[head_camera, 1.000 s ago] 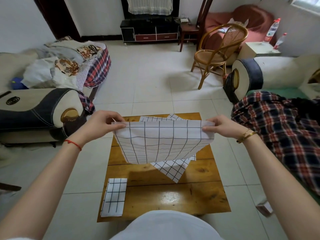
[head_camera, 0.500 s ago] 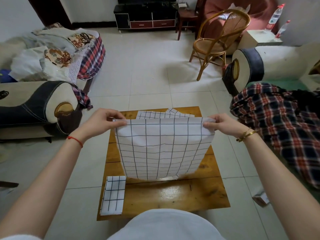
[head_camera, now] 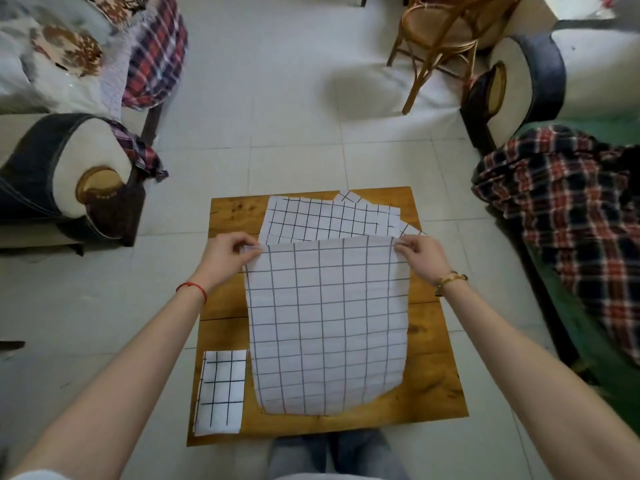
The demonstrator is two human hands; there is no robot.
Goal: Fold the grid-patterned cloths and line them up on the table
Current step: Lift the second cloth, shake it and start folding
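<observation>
A white grid-patterned cloth (head_camera: pixel 327 323) hangs spread over the middle of the low wooden table (head_camera: pixel 433 386). My left hand (head_camera: pixel 227 252) pinches its top left corner and my right hand (head_camera: pixel 417 252) pinches its top right corner. Its lower edge curls near the table's front. Behind it, at the far side of the table, lies a loose pile of unfolded grid cloths (head_camera: pixel 325 218). One folded grid cloth (head_camera: pixel 221 391) lies flat at the table's front left corner.
A sofa arm (head_camera: pixel 69 174) stands left of the table. A green seat with a plaid blanket (head_camera: pixel 568 216) is on the right. A rattan chair (head_camera: pixel 440 32) stands on the tiled floor beyond. My legs (head_camera: pixel 332 455) are at the table's front edge.
The cloth I hold has dropped from a half-folded bunch into a full hanging sheet. My view has tilted down toward the table, and my hands have moved lower and nearer.
</observation>
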